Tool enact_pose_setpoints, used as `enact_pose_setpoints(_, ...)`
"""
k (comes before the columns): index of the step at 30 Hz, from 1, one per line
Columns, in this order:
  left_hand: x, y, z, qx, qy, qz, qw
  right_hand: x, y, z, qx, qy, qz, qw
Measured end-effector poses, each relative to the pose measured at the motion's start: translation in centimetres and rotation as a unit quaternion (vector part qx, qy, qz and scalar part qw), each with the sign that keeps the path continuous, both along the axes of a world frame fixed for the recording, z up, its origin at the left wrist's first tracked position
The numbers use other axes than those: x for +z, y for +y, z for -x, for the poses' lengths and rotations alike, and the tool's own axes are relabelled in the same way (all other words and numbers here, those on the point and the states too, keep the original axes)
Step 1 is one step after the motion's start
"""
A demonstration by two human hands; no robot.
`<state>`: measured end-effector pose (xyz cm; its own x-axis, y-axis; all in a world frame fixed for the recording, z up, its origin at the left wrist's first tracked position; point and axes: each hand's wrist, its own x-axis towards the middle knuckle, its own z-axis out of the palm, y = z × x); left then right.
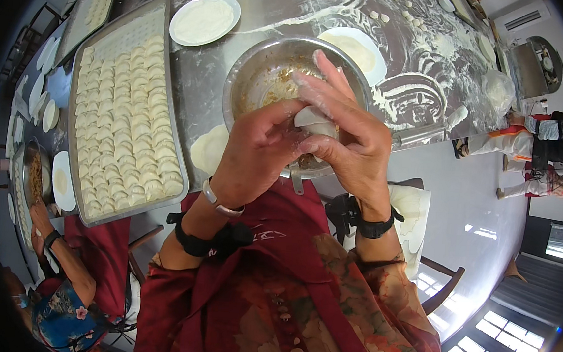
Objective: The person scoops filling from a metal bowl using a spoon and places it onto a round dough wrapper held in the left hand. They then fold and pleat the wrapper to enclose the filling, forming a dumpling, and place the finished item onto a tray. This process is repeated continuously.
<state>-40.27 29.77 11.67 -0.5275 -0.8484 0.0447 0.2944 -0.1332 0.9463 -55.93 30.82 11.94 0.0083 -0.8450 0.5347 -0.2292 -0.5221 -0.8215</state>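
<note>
Between my left hand (269, 140) and my right hand (352, 127) is a folded dumpling (315, 121), its pale wrapper pinched by the fingers of both. Flour dusts my right fingers, and two of them reach up and away from the dough. Directly beneath is a steel mixing bowl (258, 65) with brown filling smeared on its inside. A metal utensil handle (296, 179) sticks out over the bowl's near rim. Flat round wrappers (209, 148) lie on the table beside my left wrist. My hands hide part of the bowl's contents.
A metal tray (177, 177) with rows of shaped dumplings stands at left. Beyond it is a plate of flour (205, 19); another plate (377, 59) sits behind the bowl. A rolling pin (416, 137) lies at right on the floured table (275, 6). A co-worker's hand (40, 216) works at far left.
</note>
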Motion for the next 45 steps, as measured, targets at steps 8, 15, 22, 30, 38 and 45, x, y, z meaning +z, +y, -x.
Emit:
enact_pose_setpoints(8, -0.6, 0.4, -0.4, 0.008, -0.03, 0.029, 0.999, -0.6, 0.0, 1.4, 0.061, 0.071, 0.004, 0.996)
enact_pose_setpoints(15, -0.4, 0.9, 0.2, 0.046, 0.038, 0.028, 0.998, -0.3, 0.9, -0.8, -0.023, -0.023, 0.001, 0.999)
enact_pose_setpoints(22, -0.2, 0.6, 0.0, -0.005, 0.262, -0.165, 0.951, -0.5, -0.4, -0.1, -0.001, 0.081, 0.053, 0.995)
enact_pose_setpoints(30, -1.2, 1.1, 0.0, 0.014, 0.273, -0.203, 0.94, -0.8, -0.2, 0.4, 0.012, 0.151, 0.046, 0.987)
enact_pose_setpoints(38, -0.3, 0.8, -0.2, -0.027, 0.31, -0.228, 0.923, 0.3, -0.2, -0.7, -0.04, 0.095, 0.052, 0.993)
enact_pose_setpoints(45, -2.0, 0.8, 0.1, -0.067, 0.359, -0.195, 0.911, 0.3, -0.2, -0.9, -0.068, 0.142, 0.064, 0.985)
